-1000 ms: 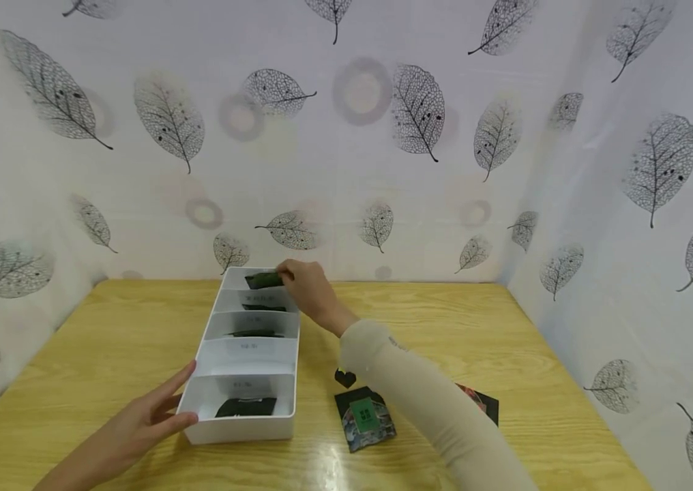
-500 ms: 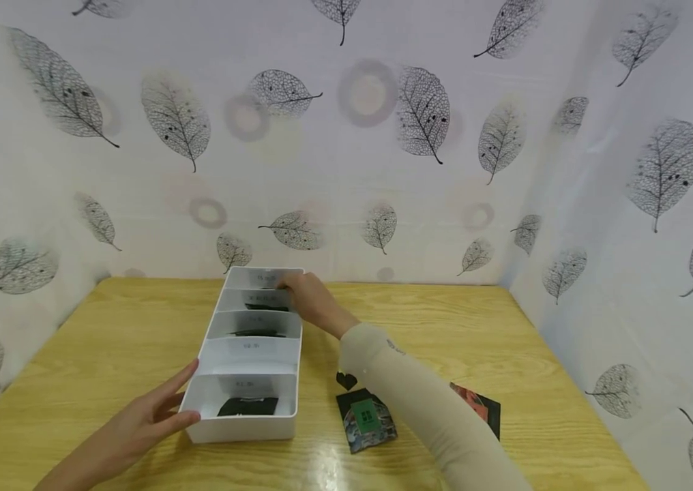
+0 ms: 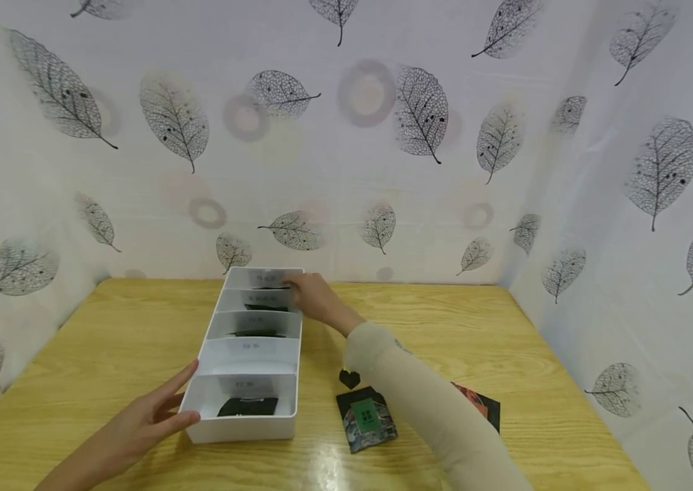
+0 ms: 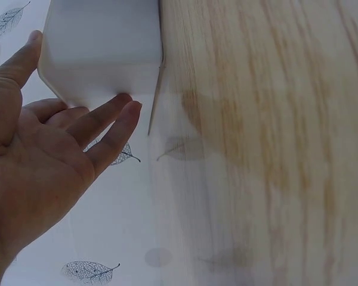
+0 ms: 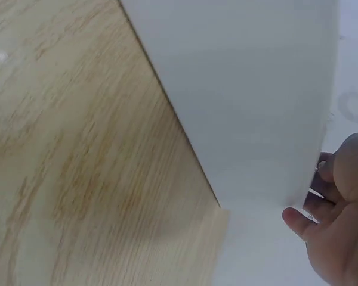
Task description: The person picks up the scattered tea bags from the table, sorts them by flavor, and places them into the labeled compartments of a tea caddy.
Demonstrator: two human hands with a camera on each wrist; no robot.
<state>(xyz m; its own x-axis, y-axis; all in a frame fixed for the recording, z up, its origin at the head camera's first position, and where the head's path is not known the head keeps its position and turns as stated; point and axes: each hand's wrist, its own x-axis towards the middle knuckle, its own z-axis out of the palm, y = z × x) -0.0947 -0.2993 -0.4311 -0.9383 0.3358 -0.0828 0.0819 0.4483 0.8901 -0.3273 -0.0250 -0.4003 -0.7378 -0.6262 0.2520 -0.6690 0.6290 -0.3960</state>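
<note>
A long white divided box (image 3: pixel 248 429) stands on the wooden table, with handwritten labels inside its compartments. My left hand (image 3: pixel 138 423) rests against its near left corner; in the left wrist view, the extended fingers (image 4: pixel 116 128) touch the box wall. My right hand (image 3: pixel 316 298) reaches over the right rim at the farthest compartment, where a dark packet (image 3: pixel 274 288) shows as a thin edge. The right wrist view has the thumb and loosely bent fingers at the box's far end, their tips partly hidden by the wall. Other dark packets (image 3: pixel 265 307) lie in several compartments.
Right of the box, a dark packet with a green label (image 3: pixel 367 416) lies on the table, below a black heart-shaped piece (image 3: pixel 349 378). A red and black packet (image 3: pixel 481 404) is partly hidden by the right sleeve (image 3: pixel 432 402). Leaf-patterned cloth (image 3: pixel 334 170) surrounds the table.
My right hand has lowered the dark packet into the farthest compartment and let go, drawing slightly right. The left hand has stayed at the box corner.
</note>
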